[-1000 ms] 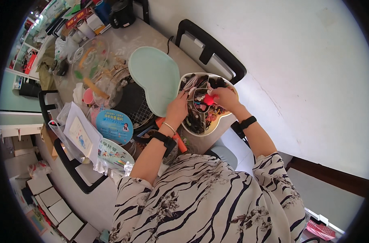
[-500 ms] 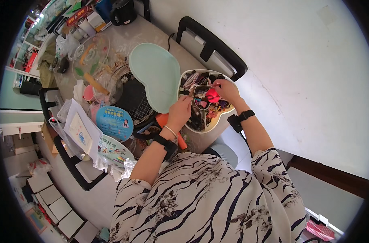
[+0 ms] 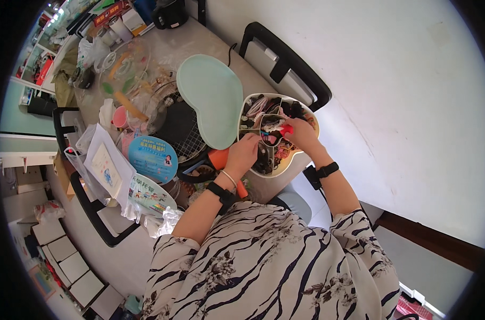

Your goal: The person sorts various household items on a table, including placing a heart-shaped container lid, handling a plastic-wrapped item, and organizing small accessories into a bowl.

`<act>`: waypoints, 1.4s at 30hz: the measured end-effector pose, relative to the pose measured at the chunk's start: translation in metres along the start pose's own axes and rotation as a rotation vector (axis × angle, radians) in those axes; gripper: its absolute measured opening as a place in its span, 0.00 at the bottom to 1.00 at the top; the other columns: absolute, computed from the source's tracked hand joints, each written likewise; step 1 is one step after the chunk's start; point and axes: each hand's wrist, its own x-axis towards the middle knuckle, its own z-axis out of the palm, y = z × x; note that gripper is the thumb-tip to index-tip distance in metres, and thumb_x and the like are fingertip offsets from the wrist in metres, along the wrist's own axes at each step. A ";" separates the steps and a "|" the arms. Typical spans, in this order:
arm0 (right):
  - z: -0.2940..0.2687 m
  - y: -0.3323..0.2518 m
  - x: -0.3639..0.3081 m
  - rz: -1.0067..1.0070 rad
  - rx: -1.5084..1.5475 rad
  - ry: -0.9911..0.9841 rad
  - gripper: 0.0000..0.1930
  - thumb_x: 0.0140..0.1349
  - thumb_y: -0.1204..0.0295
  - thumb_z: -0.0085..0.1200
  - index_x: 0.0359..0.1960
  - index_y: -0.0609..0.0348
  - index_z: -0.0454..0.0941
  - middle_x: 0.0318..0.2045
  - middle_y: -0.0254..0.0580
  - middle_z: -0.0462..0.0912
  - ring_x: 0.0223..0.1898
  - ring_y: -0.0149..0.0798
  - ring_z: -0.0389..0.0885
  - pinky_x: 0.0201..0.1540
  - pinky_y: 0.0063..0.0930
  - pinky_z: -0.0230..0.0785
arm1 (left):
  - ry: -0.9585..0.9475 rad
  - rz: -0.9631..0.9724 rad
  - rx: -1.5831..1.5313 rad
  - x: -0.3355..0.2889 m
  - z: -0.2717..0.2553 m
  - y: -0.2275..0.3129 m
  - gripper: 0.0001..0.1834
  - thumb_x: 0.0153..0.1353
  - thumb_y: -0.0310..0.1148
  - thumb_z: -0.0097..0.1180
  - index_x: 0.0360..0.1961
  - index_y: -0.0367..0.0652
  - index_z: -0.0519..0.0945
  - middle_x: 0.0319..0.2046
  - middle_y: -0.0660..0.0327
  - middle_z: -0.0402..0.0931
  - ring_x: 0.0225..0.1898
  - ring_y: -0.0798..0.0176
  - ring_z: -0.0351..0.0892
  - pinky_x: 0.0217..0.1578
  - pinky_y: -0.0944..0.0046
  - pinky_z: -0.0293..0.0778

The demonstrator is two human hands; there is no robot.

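A divided heart-shaped box (image 3: 317,128) with a pale rim stands at the table's right edge. Its compartments hold hair ties and small accessories, among them pink bands (image 3: 258,105) and a heap of coloured bands (image 3: 281,153). Over the round middle compartment, my right hand (image 3: 305,136) is closed on a small red item (image 3: 287,129), its kind partly covered by my fingers. My left hand (image 3: 243,155) reaches to the box's left side, fingers bent together near the dividers; anything pinched there is hidden. The pale green lid (image 3: 211,101) lies left of the box.
Left of the lid are a wire rack (image 3: 186,130), a blue round fan (image 3: 153,159) and a pink cup (image 3: 120,116). An orange object (image 3: 219,158) lies beside my left wrist. A black-framed chair (image 3: 285,64) stands beyond the box, before a white wall.
The whole view has shifted slightly. My right fingers now cover more of the red item, so less of it shows. My left fingertips have come a little lower along the box's left side.
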 end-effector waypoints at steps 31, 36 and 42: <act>0.002 -0.005 0.007 0.218 0.117 0.353 0.13 0.52 0.64 0.57 0.33 0.61 0.80 0.30 0.52 0.80 0.34 0.51 0.80 0.39 0.40 0.71 | -0.193 0.185 0.646 0.031 0.056 0.012 0.16 0.56 0.29 0.48 0.46 0.39 0.76 0.42 0.56 0.78 0.25 0.59 0.82 0.23 0.60 0.75; -0.004 -0.004 0.007 0.315 0.243 0.388 0.13 0.52 0.65 0.56 0.33 0.62 0.79 0.29 0.52 0.80 0.34 0.53 0.79 0.40 0.40 0.71 | -0.254 0.210 0.509 0.051 0.059 0.009 0.16 0.56 0.29 0.48 0.46 0.41 0.75 0.35 0.57 0.76 0.27 0.58 0.81 0.25 0.60 0.76; -0.002 0.004 -0.002 0.290 0.285 0.429 0.13 0.51 0.67 0.56 0.34 0.63 0.78 0.34 0.54 0.80 0.38 0.53 0.79 0.42 0.40 0.71 | -0.347 0.176 0.573 0.070 0.073 0.011 0.12 0.58 0.32 0.48 0.44 0.44 0.75 0.32 0.55 0.76 0.31 0.54 0.80 0.33 0.57 0.75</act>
